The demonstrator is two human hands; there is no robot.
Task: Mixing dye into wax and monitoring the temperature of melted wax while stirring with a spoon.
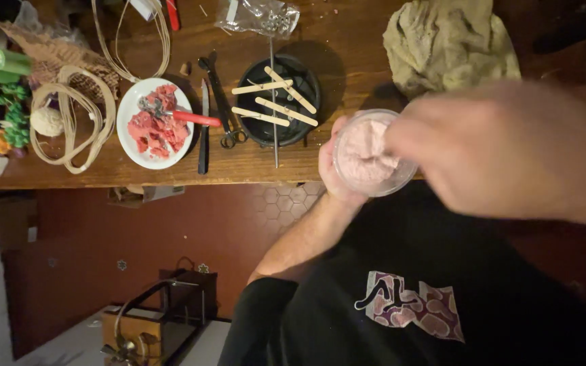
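Left hand (337, 173) cups clear tub (372, 154) of pink paste; right hand (503, 149) at its 3 o'clock, fingers blurred, grip unclear.

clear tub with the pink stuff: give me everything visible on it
The clear tub is a small round container, apparently thin see-through plastic, lidless and nearly full of pale pink, lumpy paste. It sits tilted over the wooden table edge. The left hand cups it from behind; the blurred right hand reaches over its rim, fingertips at the paste.

sticks (276, 103): 4 | white plate (130, 102): 1 | black bowl (310, 81): 1 | clear cup (374, 186): 1 | scissors (222, 102): 1 | green rolls (5, 64): 2 | cloth (449, 41): 1
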